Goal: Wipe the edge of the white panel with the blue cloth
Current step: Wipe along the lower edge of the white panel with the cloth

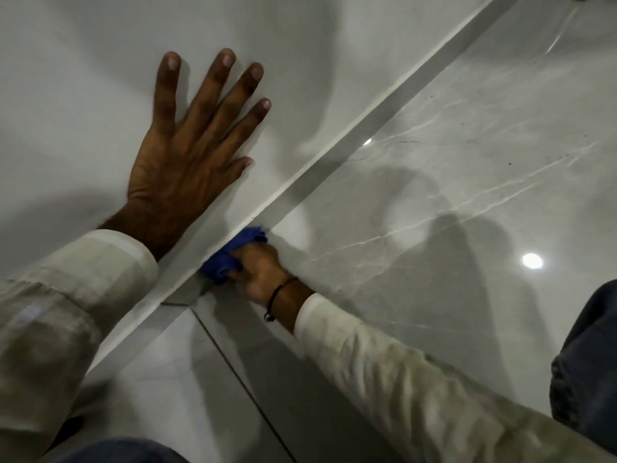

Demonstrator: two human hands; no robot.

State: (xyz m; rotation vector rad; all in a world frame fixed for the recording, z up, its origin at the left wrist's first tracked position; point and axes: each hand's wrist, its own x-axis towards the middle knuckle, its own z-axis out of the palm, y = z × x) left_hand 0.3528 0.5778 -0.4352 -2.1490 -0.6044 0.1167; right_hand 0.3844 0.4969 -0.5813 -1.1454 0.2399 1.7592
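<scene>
A white panel (83,95) fills the upper left of the head view. Its lower edge (334,142) runs diagonally from lower left to upper right, next to the floor. My left hand (190,155) lies flat on the panel face, fingers spread, holding nothing. My right hand (263,272) is closed around a bunched blue cloth (233,252) and presses it against the panel's edge near the bottom, below my left wrist. A dark band sits on my right wrist. Part of the cloth is hidden inside my fist.
Glossy grey marble-look floor tiles (450,195) spread to the right, with a dark grout line (240,369) running down toward me. Bright light spots reflect on the tiles (532,261). My knees in blue trousers (591,362) show at the right and bottom.
</scene>
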